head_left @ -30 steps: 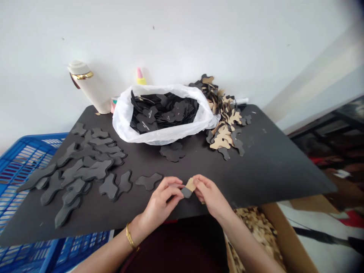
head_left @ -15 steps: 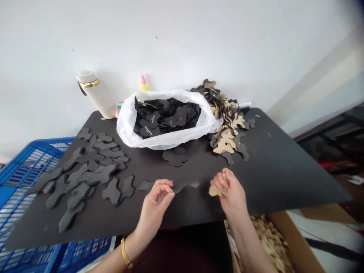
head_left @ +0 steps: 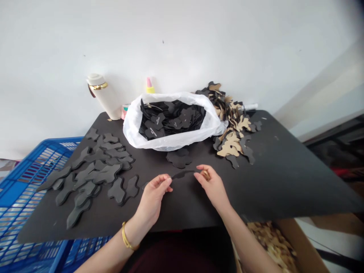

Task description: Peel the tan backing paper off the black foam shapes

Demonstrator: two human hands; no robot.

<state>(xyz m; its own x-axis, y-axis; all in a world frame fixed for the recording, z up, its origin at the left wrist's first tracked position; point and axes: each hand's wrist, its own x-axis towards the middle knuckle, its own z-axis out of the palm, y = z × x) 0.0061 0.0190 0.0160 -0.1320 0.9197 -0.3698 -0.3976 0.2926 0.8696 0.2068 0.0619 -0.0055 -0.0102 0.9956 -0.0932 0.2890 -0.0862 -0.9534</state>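
My left hand pinches one end of a thin, wavy-edged black piece, held just above the black table. At its other end are the thumb and fingers of my right hand, closed on the edge. A small tan backing piece is tucked in my right fingers, mostly hidden. Beyond the hands lies a small stack of black pieces. A white plastic bag, its mouth wide, holds many black pieces, some with pale print. Wavy black pieces lie overlapping at the left.
Mixed tan and black scraps are heaped right of the bag. A white flask and a yellow bottle with a pink tip stand behind. A blue basket is at left; a cardboard box with tan scraps sits below right.
My right hand has moved left and up to the black piece, which now spans both hands. The tan piece has gone deeper into my right fingers. The view has shifted slightly.
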